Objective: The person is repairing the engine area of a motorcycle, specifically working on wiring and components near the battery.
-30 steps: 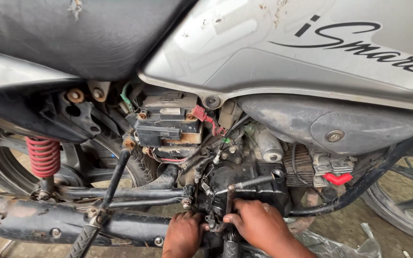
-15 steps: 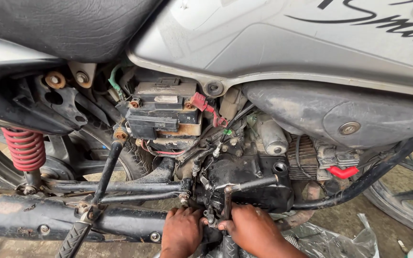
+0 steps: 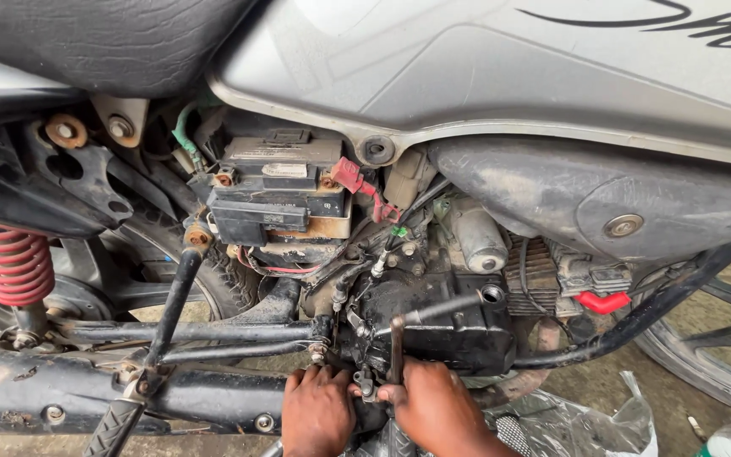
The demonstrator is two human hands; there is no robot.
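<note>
A grimy, oil-blackened engine casing (image 3: 433, 326) sits low on the motorcycle, below the grey battery box (image 3: 277, 190). At its bottom edge, the right hand (image 3: 437, 410) is wrapped around a dark upright metal lever (image 3: 396, 347); the left hand (image 3: 319, 410) presses closed fingers against the casing's underside. Beneath lies wet concrete ground (image 3: 585, 389) with crumpled clear plastic (image 3: 577, 427).

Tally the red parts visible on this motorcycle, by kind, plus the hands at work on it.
Red coil spring: 1
Red terminal cover by the battery: 1
Red cap near the engine fins: 1
Hands, left hand and right hand: 2
Total: 5
</note>
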